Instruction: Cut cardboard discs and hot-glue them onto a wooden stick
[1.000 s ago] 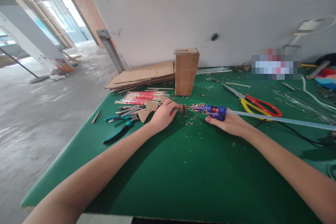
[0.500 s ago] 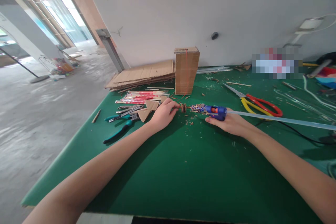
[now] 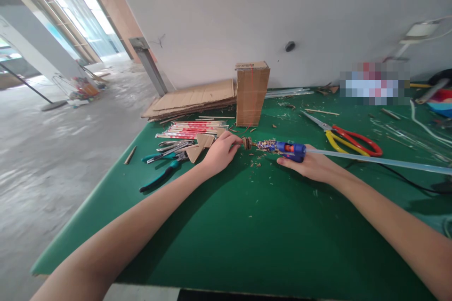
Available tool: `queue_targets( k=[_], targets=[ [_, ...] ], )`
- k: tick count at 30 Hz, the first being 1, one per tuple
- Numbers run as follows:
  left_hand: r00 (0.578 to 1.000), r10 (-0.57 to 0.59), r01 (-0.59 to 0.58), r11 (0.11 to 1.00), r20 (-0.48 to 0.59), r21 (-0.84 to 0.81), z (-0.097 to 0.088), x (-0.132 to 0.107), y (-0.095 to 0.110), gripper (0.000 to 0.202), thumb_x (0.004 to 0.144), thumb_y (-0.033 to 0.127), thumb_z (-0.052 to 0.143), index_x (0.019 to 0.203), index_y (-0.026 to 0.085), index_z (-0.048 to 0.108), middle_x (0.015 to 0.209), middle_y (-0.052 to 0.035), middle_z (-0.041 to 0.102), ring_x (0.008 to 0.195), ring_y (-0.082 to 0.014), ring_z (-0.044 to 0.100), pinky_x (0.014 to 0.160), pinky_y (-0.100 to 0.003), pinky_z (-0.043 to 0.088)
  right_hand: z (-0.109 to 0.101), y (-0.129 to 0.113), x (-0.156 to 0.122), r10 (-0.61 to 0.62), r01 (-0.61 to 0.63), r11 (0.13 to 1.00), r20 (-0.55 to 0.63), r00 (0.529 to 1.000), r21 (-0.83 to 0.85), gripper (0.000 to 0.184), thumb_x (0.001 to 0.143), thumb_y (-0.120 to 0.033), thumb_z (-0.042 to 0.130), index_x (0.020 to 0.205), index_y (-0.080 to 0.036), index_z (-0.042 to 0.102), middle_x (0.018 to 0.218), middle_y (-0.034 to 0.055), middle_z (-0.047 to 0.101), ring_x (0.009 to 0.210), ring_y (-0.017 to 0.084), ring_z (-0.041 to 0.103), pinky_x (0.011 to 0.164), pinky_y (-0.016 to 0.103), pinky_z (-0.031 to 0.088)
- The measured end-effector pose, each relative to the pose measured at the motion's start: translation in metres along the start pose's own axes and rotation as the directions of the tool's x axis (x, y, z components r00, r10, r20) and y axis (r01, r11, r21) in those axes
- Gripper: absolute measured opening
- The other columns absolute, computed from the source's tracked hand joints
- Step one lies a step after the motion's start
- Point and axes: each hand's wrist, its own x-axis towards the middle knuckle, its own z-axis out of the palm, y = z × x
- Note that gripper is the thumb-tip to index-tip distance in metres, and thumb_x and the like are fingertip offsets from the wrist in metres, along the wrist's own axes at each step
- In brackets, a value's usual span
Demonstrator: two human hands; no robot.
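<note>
My left hand is closed around a thin stick carrying small round cardboard discs, held low over the green table. My right hand grips a blue glue gun with a long clear glue stick trailing to the right. The gun's nozzle points left and sits right at the discs. Both hands rest on the table surface.
An upright cardboard box stands behind the hands, flat cardboard sheets to its left. Wrapped chopsticks, teal-handled pliers and cardboard triangles lie at left. Red-and-yellow scissors lie at right. A grey board backs the table.
</note>
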Motion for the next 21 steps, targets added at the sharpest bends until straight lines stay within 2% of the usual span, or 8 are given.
queue_targets(
  k=[10, 21],
  targets=[
    [1.000, 0.011, -0.012, 1.000, -0.022, -0.014, 0.0005, -0.0001, -0.0012, 0.016, 0.087, 0.018, 0.047, 0.093, 0.017, 0.061, 0.094, -0.0062, 0.056, 0.092, -0.0187, 0.056, 0.083, -0.033, 0.047, -0.0007, -0.0022, -0.0004, -0.004, 0.004, 1.000, 0.005, 1.000, -0.009, 0.042, 0.075, -0.056, 0.056, 0.053, -0.022, 0.049, 0.047, -0.0023, 0.045, 0.044, 0.013, 0.043, 0.043, 0.027, 0.031],
    [0.998, 0.059, -0.059, 0.998, -0.005, 0.022, 0.0007, -0.0002, -0.0020, 0.015, 0.087, 0.017, 0.047, 0.092, 0.018, 0.062, 0.093, -0.0060, 0.056, 0.090, -0.0181, 0.056, 0.082, -0.033, 0.048, -0.0032, -0.0065, -0.0023, 0.062, -0.062, 0.998, 0.035, 0.997, 0.004, 0.038, 0.076, -0.057, 0.053, 0.063, -0.021, 0.055, 0.053, -0.0014, 0.048, 0.050, 0.015, 0.047, 0.049, 0.028, 0.035]
  ],
)
